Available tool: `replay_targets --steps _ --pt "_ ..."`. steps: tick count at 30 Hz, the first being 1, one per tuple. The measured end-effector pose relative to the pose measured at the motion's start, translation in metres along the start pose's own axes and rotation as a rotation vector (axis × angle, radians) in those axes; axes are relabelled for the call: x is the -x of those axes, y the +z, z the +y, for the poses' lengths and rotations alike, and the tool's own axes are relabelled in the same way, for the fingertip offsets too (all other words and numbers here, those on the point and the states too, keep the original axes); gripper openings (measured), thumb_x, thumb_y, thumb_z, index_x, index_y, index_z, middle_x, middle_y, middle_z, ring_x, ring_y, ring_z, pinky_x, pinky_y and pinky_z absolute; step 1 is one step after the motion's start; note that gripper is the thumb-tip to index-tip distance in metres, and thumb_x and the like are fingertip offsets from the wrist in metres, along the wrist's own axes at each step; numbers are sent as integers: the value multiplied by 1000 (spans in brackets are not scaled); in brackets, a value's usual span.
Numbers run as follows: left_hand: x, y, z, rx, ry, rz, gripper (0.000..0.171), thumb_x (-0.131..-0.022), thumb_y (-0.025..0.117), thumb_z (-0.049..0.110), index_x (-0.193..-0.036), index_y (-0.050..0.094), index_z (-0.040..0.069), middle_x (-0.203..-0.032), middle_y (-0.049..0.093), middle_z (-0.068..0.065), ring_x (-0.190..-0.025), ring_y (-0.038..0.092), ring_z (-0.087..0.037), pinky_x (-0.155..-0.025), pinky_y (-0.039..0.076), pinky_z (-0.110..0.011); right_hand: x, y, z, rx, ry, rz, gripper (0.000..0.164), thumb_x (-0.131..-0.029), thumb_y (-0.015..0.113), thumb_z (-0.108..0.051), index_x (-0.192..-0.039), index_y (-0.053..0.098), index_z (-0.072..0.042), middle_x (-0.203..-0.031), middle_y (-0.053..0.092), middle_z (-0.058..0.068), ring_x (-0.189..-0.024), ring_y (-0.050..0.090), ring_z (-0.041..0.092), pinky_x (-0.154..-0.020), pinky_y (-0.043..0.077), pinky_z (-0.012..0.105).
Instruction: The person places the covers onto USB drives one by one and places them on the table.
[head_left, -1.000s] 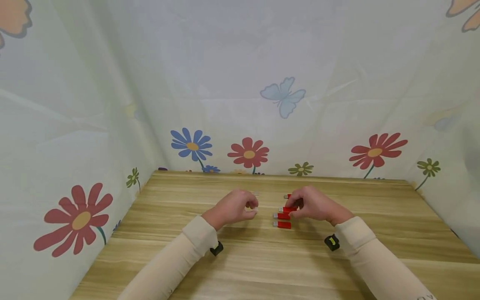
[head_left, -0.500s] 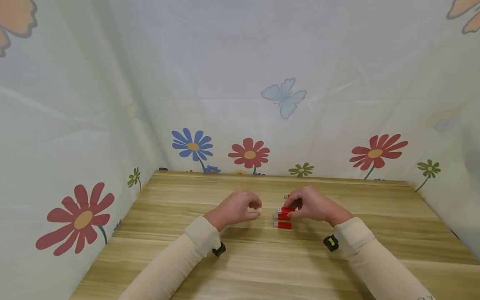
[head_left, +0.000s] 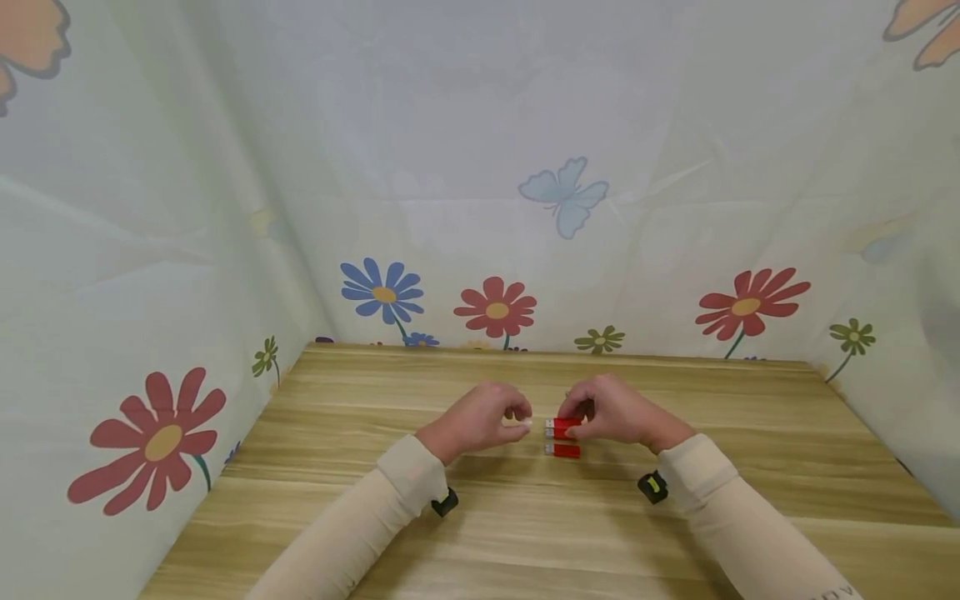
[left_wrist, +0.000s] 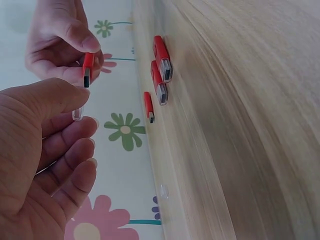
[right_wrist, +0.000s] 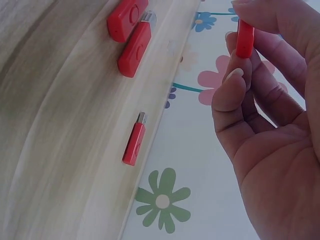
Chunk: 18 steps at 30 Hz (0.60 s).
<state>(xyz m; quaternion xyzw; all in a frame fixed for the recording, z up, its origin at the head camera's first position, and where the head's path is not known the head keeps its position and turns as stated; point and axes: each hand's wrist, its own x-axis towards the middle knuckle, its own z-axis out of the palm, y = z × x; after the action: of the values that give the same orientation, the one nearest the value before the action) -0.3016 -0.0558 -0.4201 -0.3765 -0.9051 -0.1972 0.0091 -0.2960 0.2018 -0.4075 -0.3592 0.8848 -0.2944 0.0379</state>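
My right hand (head_left: 617,412) holds a red USB flash drive (right_wrist: 245,41) between thumb and fingers, its bare metal plug pointing at the left hand. With thumb and forefinger, my left hand (head_left: 478,419) pinches a small clear plastic cap (left_wrist: 77,113). In the left wrist view, the cap is close to the plug; whether they touch I cannot tell. Beneath the hands, two red flash drives with clear caps lie side by side, a nearer one (left_wrist: 161,54) and a farther one (left_wrist: 156,75). Farther back lies an uncapped red flash drive (right_wrist: 135,145).
A second clear cap (left_wrist: 165,191) lies on the wooden tabletop (head_left: 480,533) toward the back. Behind the table hangs a white curtain (head_left: 420,167) printed with flowers and butterflies, which also runs along the sides.
My left hand has moved right with the clear cap, and my right hand slightly left with the flash drive. The gap between them has narrowed. The capped drives have stayed put.
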Motion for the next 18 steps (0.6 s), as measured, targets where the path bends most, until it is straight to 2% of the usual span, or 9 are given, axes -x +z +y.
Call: replay_targets --steps 6,18 --pt "-2 1 4 10 -12 -14 19 -91 79 26 -109 77 18 -100 74 7 -89 62 -7 -85 55 -20 0 2 0 -14 -9 -3 10 -84 81 -7 -91 79 -13 -86 73 -1 -71 62 6 -65 56 24" --pt "-11 12 7 -4 49 14 19 -91 79 25 -107 78 15 -98 75 6 -87 62 -6 -82 54 -17 1 4 4 -23 -13 6 10 -83 82 -7 -90 79 -14 -84 72 -1 -70 61 7 -64 56 23"
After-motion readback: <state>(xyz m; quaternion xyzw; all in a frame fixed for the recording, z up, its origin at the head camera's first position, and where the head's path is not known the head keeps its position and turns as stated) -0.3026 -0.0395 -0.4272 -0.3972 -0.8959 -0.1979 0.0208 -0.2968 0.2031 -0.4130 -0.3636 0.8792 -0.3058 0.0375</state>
